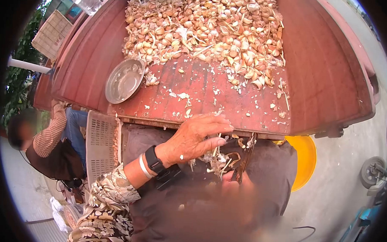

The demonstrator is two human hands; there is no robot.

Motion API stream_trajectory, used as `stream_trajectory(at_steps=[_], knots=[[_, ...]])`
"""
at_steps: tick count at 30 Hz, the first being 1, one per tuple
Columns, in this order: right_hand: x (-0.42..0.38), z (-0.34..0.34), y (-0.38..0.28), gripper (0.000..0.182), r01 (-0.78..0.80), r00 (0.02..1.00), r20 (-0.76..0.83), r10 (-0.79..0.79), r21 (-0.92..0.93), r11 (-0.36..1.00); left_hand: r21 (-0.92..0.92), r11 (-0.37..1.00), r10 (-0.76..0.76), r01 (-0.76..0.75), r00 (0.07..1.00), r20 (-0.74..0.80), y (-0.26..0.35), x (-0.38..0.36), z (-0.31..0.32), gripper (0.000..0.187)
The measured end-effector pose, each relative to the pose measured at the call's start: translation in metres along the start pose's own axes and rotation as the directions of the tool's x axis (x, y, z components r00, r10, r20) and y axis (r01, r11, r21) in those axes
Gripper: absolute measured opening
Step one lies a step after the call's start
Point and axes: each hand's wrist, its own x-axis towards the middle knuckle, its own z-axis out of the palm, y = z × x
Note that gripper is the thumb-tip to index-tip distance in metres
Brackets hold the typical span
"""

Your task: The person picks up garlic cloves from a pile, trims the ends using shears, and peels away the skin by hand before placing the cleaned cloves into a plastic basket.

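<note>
My left hand [197, 136], with a black watch [154, 159] and a pale band on its wrist, reaches across the red truck bed's front edge. Its fingers are stretched out with nothing gripped in them. Just below its thumb are dry garlic skins and stem scraps [220, 161]. My right hand [238, 186], partly blurred, is closed on a dark, narrow metal tool [246, 159] that points up toward the bed. A large heap of garlic cloves [205, 32] lies farther back on the red bed [173, 84], with bits of peel scattered in front.
A metal bowl [125, 81] sits at the bed's left. Below it stands a plastic crate [100, 139] beside my left arm. To the right is a yellow tub [303, 161], partly hidden by dark cloth [277, 162]. Another person [58, 142] sits at far left.
</note>
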Motion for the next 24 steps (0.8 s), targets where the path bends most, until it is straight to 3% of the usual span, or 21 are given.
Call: stream_trajectory(at_steps=[1, 6, 8, 11, 14, 17, 20, 21, 22, 24], knots=[[-0.001, -0.001, 0.001, 0.023, -0.011, 1.000, 0.007, 0.011, 0.023, 1.000, -0.262, 0.953, -0.171, 0.149, 0.983, -0.066, 0.011, 0.004, -0.010, 0.028], [0.000, -0.001, -0.001, 0.021, -0.096, 0.995, 0.002, 0.096, 0.048, 0.994, 0.222, 0.972, -0.014, 0.079, 0.959, -0.283, -0.023, 0.085, -0.008, 0.034], [0.000, -0.003, 0.001, 0.022, -0.173, 0.985, 0.007, 0.174, 0.114, 0.978, 0.484, 0.870, 0.235, -0.092, 0.941, -0.244, -0.045, 0.130, 0.006, 0.038], [0.002, -0.005, 0.008, 0.023, -0.106, 0.994, -0.019, 0.106, -0.024, 0.994, 0.538, 0.838, 0.220, -0.094, 0.960, -0.175, -0.079, 0.163, 0.035, 0.033], [0.000, -0.005, 0.006, 0.023, -0.157, 0.987, -0.028, 0.157, 0.007, 0.988, 0.319, 0.945, 0.092, -0.074, 0.995, -0.039, -0.079, 0.152, 0.020, 0.027], [0.001, 0.002, 0.010, 0.027, 0.062, 0.994, -0.077, -0.077, -0.188, 0.980, 0.310, 0.949, 0.078, -0.055, 0.995, -0.062, -0.085, 0.108, 0.004, 0.023], [-0.001, -0.004, 0.005, 0.034, -0.088, 0.996, -0.014, 0.087, -0.086, 0.992, 0.423, 0.904, 0.125, -0.064, 0.985, -0.117, -0.075, 0.063, -0.024, 0.025], [-0.001, -0.004, 0.005, 0.039, -0.021, 1.000, 0.006, 0.021, -0.101, 0.995, 0.480, 0.875, 0.150, -0.067, 0.979, -0.137, -0.067, 0.048, -0.038, 0.026], [-0.001, -0.003, 0.005, 0.039, -0.033, 0.999, 0.011, 0.034, -0.076, 0.997, 0.611, 0.791, 0.178, -0.020, 0.963, -0.200, -0.056, 0.039, -0.058, 0.026], [-0.003, -0.002, 0.000, 0.039, -0.053, 0.999, -0.003, 0.053, -0.031, 0.998, 0.635, 0.718, 0.049, 0.286, 0.889, -0.455, -0.063, 0.010, -0.099, 0.022]])
